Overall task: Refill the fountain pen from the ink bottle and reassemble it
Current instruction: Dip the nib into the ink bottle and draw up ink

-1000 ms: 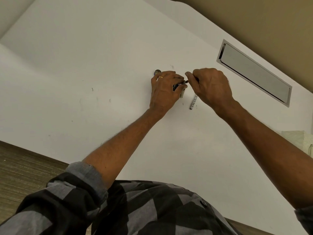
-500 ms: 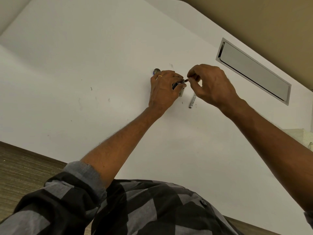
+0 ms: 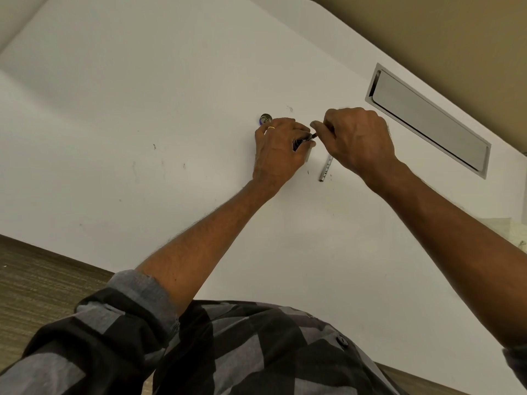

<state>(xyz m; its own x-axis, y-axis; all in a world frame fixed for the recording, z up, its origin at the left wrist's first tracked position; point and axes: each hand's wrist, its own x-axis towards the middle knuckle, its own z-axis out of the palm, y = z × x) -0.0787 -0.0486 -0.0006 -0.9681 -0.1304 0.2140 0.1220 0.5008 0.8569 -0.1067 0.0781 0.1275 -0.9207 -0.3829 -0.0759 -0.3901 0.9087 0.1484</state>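
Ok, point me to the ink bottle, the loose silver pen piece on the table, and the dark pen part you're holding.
ink bottle [image 3: 265, 120]: head view, on its visible top
silver pen piece [image 3: 325, 169]: head view, mid-length of the tube
dark pen part [image 3: 304, 140]: head view, exposed stretch between the hands

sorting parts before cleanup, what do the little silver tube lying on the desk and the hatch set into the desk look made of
The slim silver tube looks like polished metal: bright glints along it, though chromed plastic is possible. The rectangular grey hatch set flush in the white desk looks like brushed aluminium, with a matt, even sheen.
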